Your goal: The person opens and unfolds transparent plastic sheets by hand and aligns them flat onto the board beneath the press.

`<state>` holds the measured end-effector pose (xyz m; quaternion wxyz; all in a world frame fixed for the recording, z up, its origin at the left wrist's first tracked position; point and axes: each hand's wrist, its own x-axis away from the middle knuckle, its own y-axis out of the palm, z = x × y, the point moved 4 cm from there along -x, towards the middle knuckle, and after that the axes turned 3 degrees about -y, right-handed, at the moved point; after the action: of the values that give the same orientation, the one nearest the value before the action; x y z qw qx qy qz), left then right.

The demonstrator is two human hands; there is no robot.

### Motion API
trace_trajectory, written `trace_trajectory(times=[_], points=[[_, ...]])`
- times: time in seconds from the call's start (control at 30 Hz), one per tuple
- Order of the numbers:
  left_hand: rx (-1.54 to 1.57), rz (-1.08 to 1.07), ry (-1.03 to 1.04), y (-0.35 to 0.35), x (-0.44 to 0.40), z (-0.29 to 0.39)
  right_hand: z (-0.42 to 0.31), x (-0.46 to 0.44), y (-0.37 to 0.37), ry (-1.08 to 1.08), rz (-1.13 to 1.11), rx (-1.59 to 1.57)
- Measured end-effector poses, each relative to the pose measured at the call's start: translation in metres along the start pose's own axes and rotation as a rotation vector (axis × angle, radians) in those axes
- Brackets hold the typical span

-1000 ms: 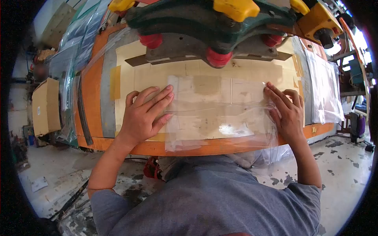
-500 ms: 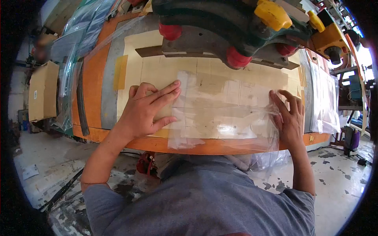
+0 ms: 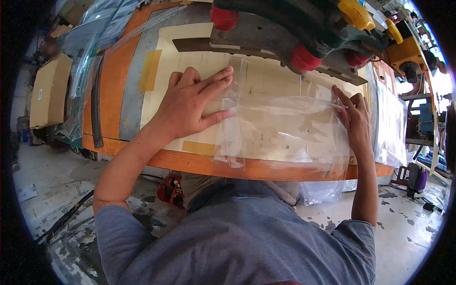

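A clear plastic sheet (image 3: 280, 128) lies on the cream-coloured board under the machine, its near edge hanging over the orange table edge. My left hand (image 3: 192, 102) rests at the sheet's left border, two fingers stretched forward and the thumb held apart from them. At the right border is my right hand (image 3: 355, 116), its index finger stretched onto the film and the thumb apart from it; the other fingers are bent. Wrinkles run through the sheet near the right fingers. Faint marks on the cream board (image 3: 183, 59) show through the film.
Over the far side hangs a dark green machine arm (image 3: 285, 26) with red knobs (image 3: 306, 58) and a metal bar (image 3: 190, 45). Yellow tape (image 3: 150, 70) is on the board. Plastic film (image 3: 390, 126) hangs at the right; a cardboard box (image 3: 50, 92) stands at left.
Both hands and the plastic sheet have slid farther across the board toward the machine, and slightly right. The camera view has also shifted a little.
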<state>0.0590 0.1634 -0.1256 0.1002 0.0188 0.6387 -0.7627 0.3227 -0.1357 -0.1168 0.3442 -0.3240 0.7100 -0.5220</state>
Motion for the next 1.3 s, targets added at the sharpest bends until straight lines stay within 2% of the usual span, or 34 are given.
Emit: trace_trajectory(times=[0.43, 0.7, 1.3], points=[[0.052, 0.026, 0.03, 0.0, -0.009, -0.005, 0.002, -0.003, -0.002, 0.043, -0.039, -0.074], [0.015, -0.039, 0.023, -0.002, -0.012, 0.0, 0.01, 0.002, 0.0, 0.0, 0.032, -0.149], [-0.013, -0.074, -0.023, -0.003, -0.021, 0.007, 0.018, -0.001, 0.0, -0.063, 0.037, 0.007]])
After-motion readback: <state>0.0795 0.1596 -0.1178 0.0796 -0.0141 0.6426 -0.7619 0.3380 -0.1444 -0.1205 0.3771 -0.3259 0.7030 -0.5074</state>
